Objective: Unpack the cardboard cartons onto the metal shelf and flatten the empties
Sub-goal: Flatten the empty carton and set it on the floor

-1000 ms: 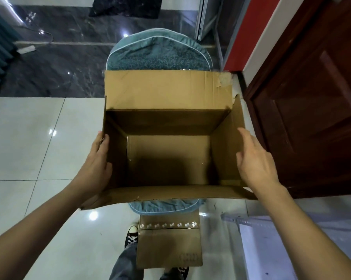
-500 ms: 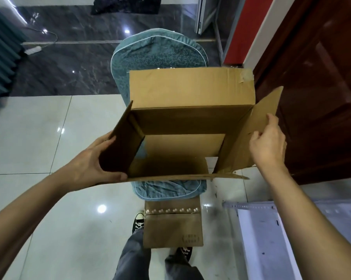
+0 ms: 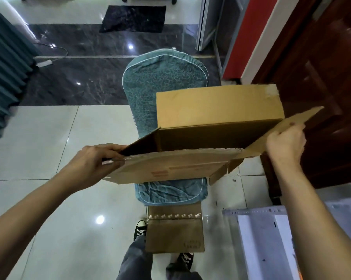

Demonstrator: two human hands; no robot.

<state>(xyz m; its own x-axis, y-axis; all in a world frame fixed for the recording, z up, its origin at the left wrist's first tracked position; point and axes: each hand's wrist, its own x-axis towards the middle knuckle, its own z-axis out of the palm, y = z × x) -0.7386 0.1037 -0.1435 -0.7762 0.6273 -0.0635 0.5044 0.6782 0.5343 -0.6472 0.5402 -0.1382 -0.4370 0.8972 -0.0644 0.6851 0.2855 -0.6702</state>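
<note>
I hold an empty brown cardboard carton (image 3: pixel 217 106) in the air above a teal cushioned seat (image 3: pixel 166 77). The carton is skewed and partly collapsed, its walls folding toward each other. My left hand (image 3: pixel 95 160) grips the carton's left corner, thumb on the near panel. My right hand (image 3: pixel 284 141) pinches the right flap near its edge. A flattened piece of cardboard (image 3: pixel 174 231) lies on the floor by my feet. The grey metal shelf (image 3: pixel 259 239) shows at the lower right.
A dark wooden door (image 3: pixel 322 77) stands close on the right, with a red panel (image 3: pixel 243 33) beyond it. Teal curtain folds (image 3: pixel 2 67) hang at the left. A cable and a power strip (image 3: pixel 46 62) lie on the dark floor band.
The carton has been lifted, shifted to the right and squashed from an open square into a skewed shape. My left hand moved to the left corner, my right hand to the right flap.
</note>
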